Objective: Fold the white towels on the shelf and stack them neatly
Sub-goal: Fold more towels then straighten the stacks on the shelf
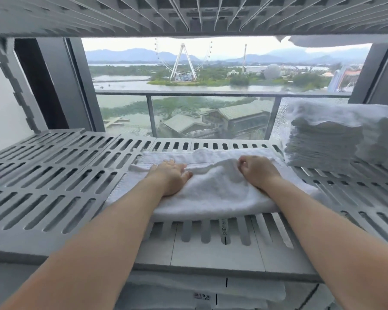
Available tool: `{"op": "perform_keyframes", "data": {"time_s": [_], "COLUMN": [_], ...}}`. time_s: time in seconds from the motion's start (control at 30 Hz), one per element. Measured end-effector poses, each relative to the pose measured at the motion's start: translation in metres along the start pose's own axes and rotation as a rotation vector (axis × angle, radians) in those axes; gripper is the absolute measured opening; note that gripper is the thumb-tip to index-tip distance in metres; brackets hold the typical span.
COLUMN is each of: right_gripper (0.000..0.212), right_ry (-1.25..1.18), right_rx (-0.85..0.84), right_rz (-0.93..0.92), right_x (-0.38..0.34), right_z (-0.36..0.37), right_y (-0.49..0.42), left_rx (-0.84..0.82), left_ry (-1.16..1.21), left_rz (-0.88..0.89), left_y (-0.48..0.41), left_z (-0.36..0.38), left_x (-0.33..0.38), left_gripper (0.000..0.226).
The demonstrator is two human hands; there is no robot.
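A white towel (213,186) lies partly folded on the grey slotted shelf (54,175), near its front edge in the middle. My left hand (171,175) rests flat on the towel's left part, fingers stretched forward. On the towel's right part my right hand (257,172) is curled, pinching a fold of the cloth. A neat stack of folded white towels (327,142) stands on the shelf at the right, just beyond the towel.
Another grey slotted shelf (188,14) hangs close overhead, with white cloth (323,42) showing at its right edge. Behind the shelf is a window with a balcony rail (188,93). More white linen (211,294) lies on the level below.
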State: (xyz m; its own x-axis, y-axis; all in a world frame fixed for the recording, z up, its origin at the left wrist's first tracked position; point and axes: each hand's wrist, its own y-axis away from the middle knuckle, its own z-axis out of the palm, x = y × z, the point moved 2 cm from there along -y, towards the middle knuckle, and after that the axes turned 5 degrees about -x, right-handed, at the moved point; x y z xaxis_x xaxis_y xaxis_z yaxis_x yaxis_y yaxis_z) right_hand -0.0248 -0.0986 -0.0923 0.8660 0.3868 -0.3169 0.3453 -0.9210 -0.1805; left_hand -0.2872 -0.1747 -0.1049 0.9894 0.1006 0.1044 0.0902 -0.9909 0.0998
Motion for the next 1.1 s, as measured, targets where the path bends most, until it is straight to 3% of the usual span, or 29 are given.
{"op": "perform_keyframes", "data": {"time_s": [0.2,0.33,0.47,0.53,0.63,0.77,1.1], "right_gripper": [0.023,0.021,0.022,0.02,0.017,0.02,0.019], "right_ry": [-0.066,0.007,0.1,0.192,0.273,0.289,0.26], "right_rx": [0.155,0.397,0.573,0.607,0.666,0.718,0.74], "right_rz": [0.07,0.072,-0.039,-0.088,-0.17,-0.194,-0.256], "right_x": [0.007,0.006,-0.002,-0.003,-0.003,-0.008,-0.008], "right_z": [0.012,0.009,-0.006,-0.012,-0.021,-0.033,-0.06], "right_y": [-0.033,-0.025,-0.009,0.0,0.019,0.053,0.154], "left_rx": [-0.019,0.029,0.207,0.281,0.457,0.702,0.852], "left_ry": [0.002,0.018,0.026,0.005,-0.041,-0.06,-0.253], "left_rz": [0.028,0.081,0.123,0.113,0.104,0.209,0.237], "left_y": [-0.05,-0.063,-0.05,-0.042,-0.026,0.013,0.122], "left_z": [-0.008,-0.009,-0.01,-0.013,-0.024,-0.042,-0.033], "left_x": [-0.011,-0.017,-0.014,-0.014,-0.018,-0.015,0.001], "left_gripper": [0.064,0.063,0.033,0.026,0.033,0.036,0.047]}}
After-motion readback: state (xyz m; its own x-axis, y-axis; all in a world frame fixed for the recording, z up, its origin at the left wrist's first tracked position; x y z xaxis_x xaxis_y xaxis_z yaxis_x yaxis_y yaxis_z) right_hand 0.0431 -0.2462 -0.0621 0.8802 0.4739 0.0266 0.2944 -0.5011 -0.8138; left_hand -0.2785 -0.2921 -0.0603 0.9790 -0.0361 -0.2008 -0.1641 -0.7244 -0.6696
